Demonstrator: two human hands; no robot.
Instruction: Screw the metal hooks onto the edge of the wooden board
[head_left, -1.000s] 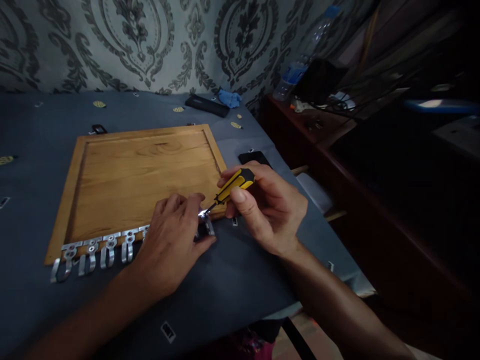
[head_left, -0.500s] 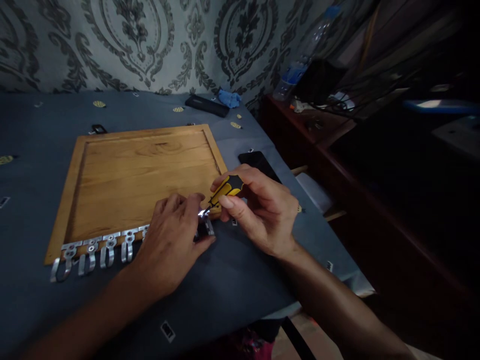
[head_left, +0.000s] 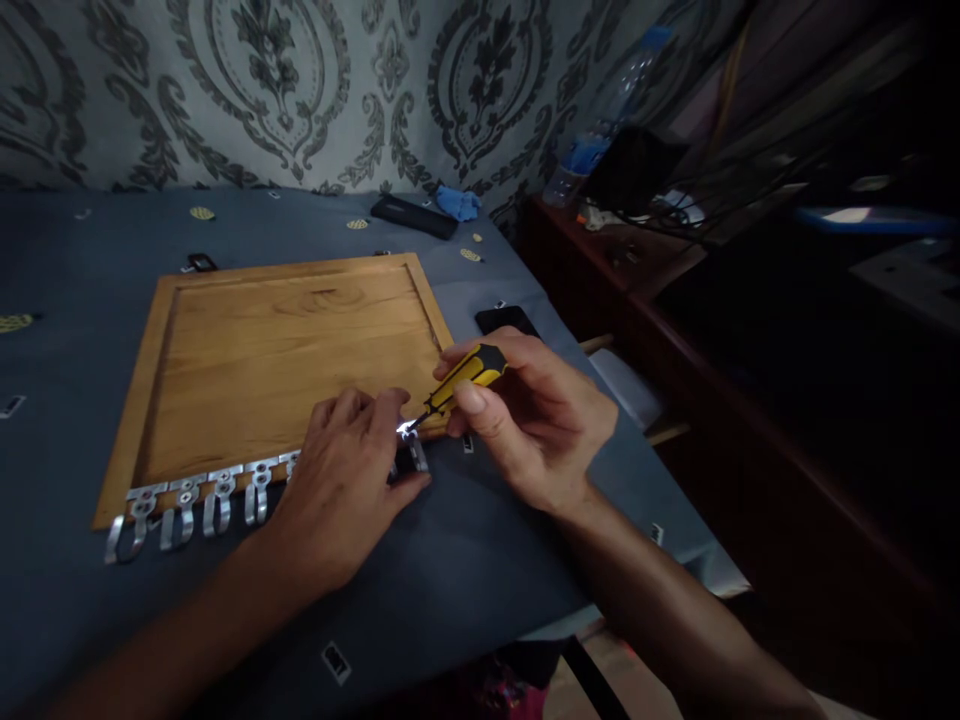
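A wooden panel (head_left: 285, 360) with a raised frame lies flat on the cloth. Along its near edge run several silver metal hooks (head_left: 257, 490), fixed with cross-head screws. My left hand (head_left: 341, 480) rests over the right part of this row, thumb and fingers around the rightmost metal hook (head_left: 418, 455), hiding the ones beneath the palm. Between thumb and fingertips, my right hand (head_left: 544, 425) holds a small yellow-and-black screwdriver (head_left: 469, 378). Its shaft slants down to the left, the tip at the shiny plate of that hook by my left fingertips.
Behind the panel lie a black oblong case (head_left: 414, 216) and a crumpled blue cloth (head_left: 457, 203). A dark phone (head_left: 507, 319) is partly behind my right hand. On the right stands a reddish-brown wooden cabinet (head_left: 547, 235) with a plastic bottle (head_left: 600, 135) and cables on it.
My right hand and the screwdriver handle have shifted slightly right, showing more of the screwdriver. The left hand keeps its place. The view has moved a little.
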